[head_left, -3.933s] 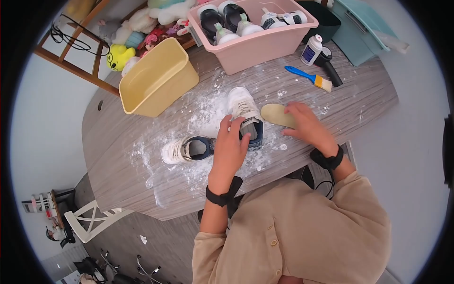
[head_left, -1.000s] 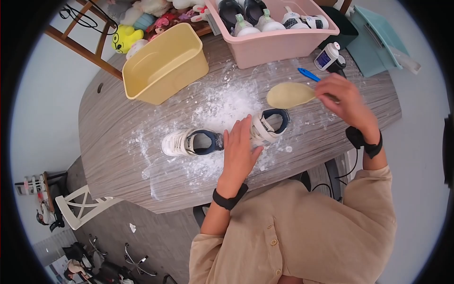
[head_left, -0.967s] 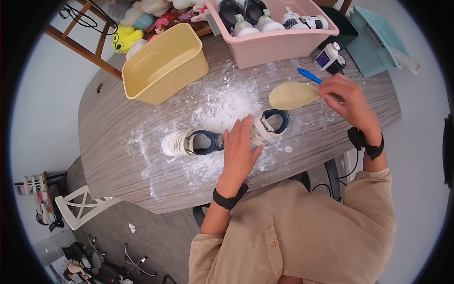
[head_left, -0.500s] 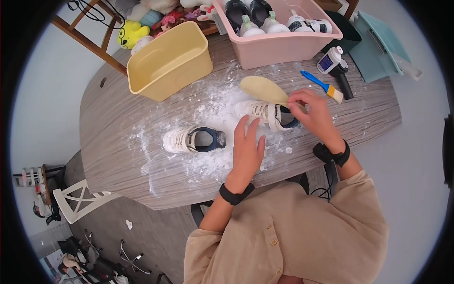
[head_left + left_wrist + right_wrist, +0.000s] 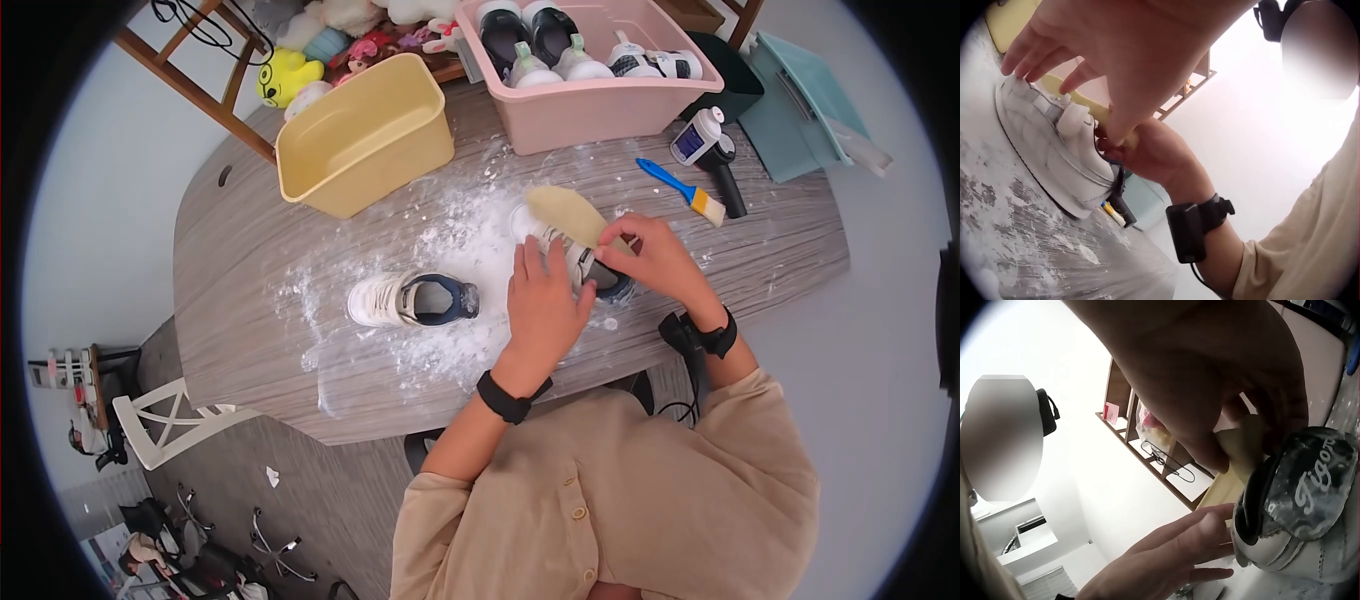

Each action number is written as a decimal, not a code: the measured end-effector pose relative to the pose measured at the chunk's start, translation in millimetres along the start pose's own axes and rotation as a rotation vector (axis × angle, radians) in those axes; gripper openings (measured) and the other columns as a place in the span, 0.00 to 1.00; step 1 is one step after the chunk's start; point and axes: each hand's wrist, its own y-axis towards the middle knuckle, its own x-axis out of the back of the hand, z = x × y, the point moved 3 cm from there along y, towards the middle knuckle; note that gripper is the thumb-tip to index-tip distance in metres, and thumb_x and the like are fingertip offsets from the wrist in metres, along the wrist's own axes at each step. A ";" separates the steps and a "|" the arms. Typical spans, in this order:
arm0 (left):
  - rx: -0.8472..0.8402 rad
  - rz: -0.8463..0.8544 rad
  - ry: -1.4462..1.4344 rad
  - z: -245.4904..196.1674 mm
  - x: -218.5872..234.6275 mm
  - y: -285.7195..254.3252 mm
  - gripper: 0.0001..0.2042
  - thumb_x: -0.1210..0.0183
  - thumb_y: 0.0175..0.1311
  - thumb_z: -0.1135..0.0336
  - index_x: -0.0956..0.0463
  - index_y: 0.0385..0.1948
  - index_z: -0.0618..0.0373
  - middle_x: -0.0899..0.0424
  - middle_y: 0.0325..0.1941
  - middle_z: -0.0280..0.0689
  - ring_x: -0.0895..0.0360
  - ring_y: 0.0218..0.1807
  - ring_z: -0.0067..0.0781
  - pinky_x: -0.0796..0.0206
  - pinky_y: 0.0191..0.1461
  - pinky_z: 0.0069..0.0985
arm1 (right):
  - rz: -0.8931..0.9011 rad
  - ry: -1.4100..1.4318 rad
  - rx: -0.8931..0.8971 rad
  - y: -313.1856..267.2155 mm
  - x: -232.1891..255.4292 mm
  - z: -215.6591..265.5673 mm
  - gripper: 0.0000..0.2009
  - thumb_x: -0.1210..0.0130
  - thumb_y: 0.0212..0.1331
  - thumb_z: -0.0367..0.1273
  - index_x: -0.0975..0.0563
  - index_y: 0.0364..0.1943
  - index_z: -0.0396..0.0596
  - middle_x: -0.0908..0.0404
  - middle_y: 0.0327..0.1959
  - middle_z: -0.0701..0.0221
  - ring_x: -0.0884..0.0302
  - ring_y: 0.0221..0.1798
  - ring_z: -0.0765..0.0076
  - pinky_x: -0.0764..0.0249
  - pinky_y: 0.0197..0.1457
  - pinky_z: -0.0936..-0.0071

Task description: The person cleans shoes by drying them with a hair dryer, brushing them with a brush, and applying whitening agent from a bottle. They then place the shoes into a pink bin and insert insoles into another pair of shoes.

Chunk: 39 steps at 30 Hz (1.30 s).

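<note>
Pinched at one end by the right hand (image 5: 655, 262), a pale yellow insole (image 5: 565, 213) slants over a white shoe (image 5: 580, 265) with a dark lining. The left hand (image 5: 543, 315) is beside that shoe, fingers spread. In the left wrist view, fingertips of the left hand (image 5: 1110, 56) touch the front top of the shoe (image 5: 1054, 150). From the right wrist, the right hand (image 5: 1222, 369) has the insole end (image 5: 1241, 447) at the shoe's opening, near its dark heel (image 5: 1313, 487). A matching shoe (image 5: 380, 300) lies to the left.
White powder (image 5: 450, 240) covers the middle of the table (image 5: 260, 380). Behind are a yellow bin (image 5: 400, 165) and a pink bin (image 5: 600, 115) of shoes. A blue-handled brush (image 5: 665, 175), a white bottle (image 5: 697, 135) and a black tool (image 5: 728, 182) lie at right.
The insole, held out at the right a second ago, has come left over the shoe with the right hand. That shoe has turned and moved from beside the other one; the left hand has shifted right.
</note>
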 end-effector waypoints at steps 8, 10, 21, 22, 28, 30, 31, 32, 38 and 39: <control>0.071 0.214 -0.043 14.6 13.0 13.2 0.19 0.41 0.49 0.73 0.33 0.44 0.61 0.24 0.44 0.50 0.23 0.41 0.55 0.29 0.42 0.44 | -0.076 -0.041 -0.110 -13.5 6.2 -20.8 0.17 0.37 0.52 0.43 0.22 0.23 0.42 0.27 0.18 0.66 0.32 0.23 0.68 0.34 0.29 0.70; 0.051 0.213 -0.016 13.9 14.4 12.2 0.17 0.41 0.49 0.75 0.33 0.43 0.61 0.24 0.43 0.49 0.23 0.40 0.54 0.28 0.40 0.43 | -0.110 -0.114 -0.091 -15.7 6.0 -18.4 0.17 0.37 0.51 0.44 0.23 0.22 0.42 0.26 0.18 0.63 0.29 0.24 0.63 0.33 0.30 0.68; 0.129 0.178 -0.055 27.4 17.8 12.0 0.14 0.45 0.52 0.78 0.37 0.40 0.64 0.25 0.39 0.54 0.22 0.34 0.57 0.27 0.35 0.43 | -0.069 -0.415 -0.050 -19.9 -7.5 -24.0 0.20 0.35 0.47 0.47 0.27 0.27 0.44 0.23 0.27 0.60 0.24 0.35 0.51 0.29 0.39 0.61; 0.159 0.153 -0.126 32.0 18.0 10.3 0.14 0.46 0.52 0.79 0.37 0.41 0.64 0.26 0.41 0.56 0.23 0.34 0.59 0.27 0.37 0.42 | -0.084 -0.427 -0.018 -16.8 -11.7 -26.5 0.20 0.35 0.46 0.46 0.28 0.29 0.44 0.23 0.29 0.60 0.25 0.37 0.50 0.29 0.41 0.60; 0.343 0.019 -0.623 58.0 10.9 -8.1 0.15 0.52 0.56 0.84 0.37 0.45 0.63 0.24 0.48 0.52 0.21 0.42 0.49 0.28 0.45 0.31 | -0.168 -0.471 0.121 -3.2 -33.4 -37.1 0.17 0.34 0.46 0.38 0.28 0.33 0.43 0.24 0.38 0.58 0.26 0.43 0.49 0.28 0.45 0.59; 0.356 -0.065 -0.888 62.8 4.9 -13.8 0.17 0.53 0.55 0.86 0.36 0.46 0.62 0.22 0.44 0.42 0.21 0.45 0.37 0.31 0.48 0.26 | -0.192 -0.487 0.125 -0.1 -36.3 -39.5 0.14 0.36 0.47 0.35 0.27 0.33 0.42 0.23 0.37 0.58 0.25 0.43 0.49 0.27 0.45 0.59; 0.411 -0.059 -0.974 66.8 1.1 -16.1 0.17 0.53 0.55 0.86 0.36 0.47 0.62 0.22 0.45 0.41 0.22 0.46 0.35 0.31 0.49 0.26 | -0.203 -0.492 0.124 0.8 -36.8 -40.7 0.13 0.37 0.48 0.34 0.26 0.33 0.42 0.23 0.36 0.58 0.24 0.42 0.49 0.27 0.45 0.59; 0.466 -0.052 -1.061 69.7 -2.4 -18.1 0.17 0.54 0.56 0.87 0.36 0.47 0.62 0.22 0.45 0.39 0.23 0.47 0.33 0.31 0.51 0.25 | -0.214 -0.498 0.122 1.3 -36.3 -41.6 0.11 0.38 0.49 0.32 0.26 0.33 0.42 0.23 0.35 0.58 0.24 0.41 0.50 0.27 0.45 0.59; 0.732 -0.055 -1.654 59.1 -7.0 -24.7 0.16 0.53 0.65 0.79 0.35 0.55 0.60 0.23 0.52 0.40 0.23 0.52 0.34 0.29 0.57 0.31 | -0.237 -0.165 0.040 7.1 -17.1 -30.5 0.07 0.42 0.51 0.28 0.23 0.33 0.40 0.20 0.32 0.58 0.21 0.32 0.53 0.26 0.37 0.60; 0.759 -0.061 -1.698 57.1 -6.1 -24.8 0.17 0.52 0.67 0.76 0.36 0.57 0.60 0.23 0.53 0.40 0.23 0.54 0.35 0.29 0.58 0.33 | -0.255 -0.125 0.040 6.1 -11.7 -21.5 0.08 0.42 0.51 0.28 0.23 0.34 0.40 0.20 0.32 0.58 0.21 0.31 0.54 0.25 0.36 0.62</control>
